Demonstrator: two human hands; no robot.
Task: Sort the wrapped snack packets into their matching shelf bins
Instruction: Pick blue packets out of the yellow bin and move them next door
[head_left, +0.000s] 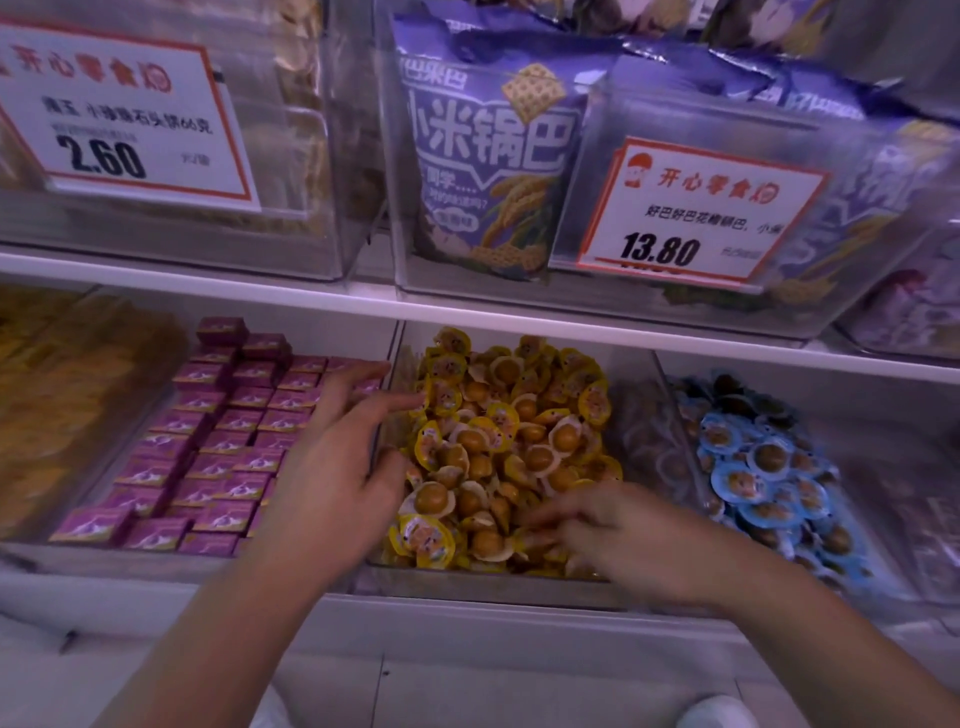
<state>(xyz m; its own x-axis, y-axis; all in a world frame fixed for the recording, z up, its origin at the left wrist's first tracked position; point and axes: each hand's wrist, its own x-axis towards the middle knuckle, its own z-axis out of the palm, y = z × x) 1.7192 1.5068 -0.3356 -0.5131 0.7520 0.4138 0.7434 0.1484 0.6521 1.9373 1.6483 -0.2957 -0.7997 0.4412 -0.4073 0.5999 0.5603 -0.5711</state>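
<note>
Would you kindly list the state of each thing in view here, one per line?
Clear bin of yellow-wrapped round snacks: heaped full, jumbled.
Clear bin of blue-wrapped round snacks: loosely piled.
Tray of small purple boxes: stacked in neat rows.
Purple millet-crisp bags: upright in upper bin.
Left hand: open, fingers spread, over the bin edge.
Right hand: blurred, fingers in the yellow packets; grip unclear.
</note>
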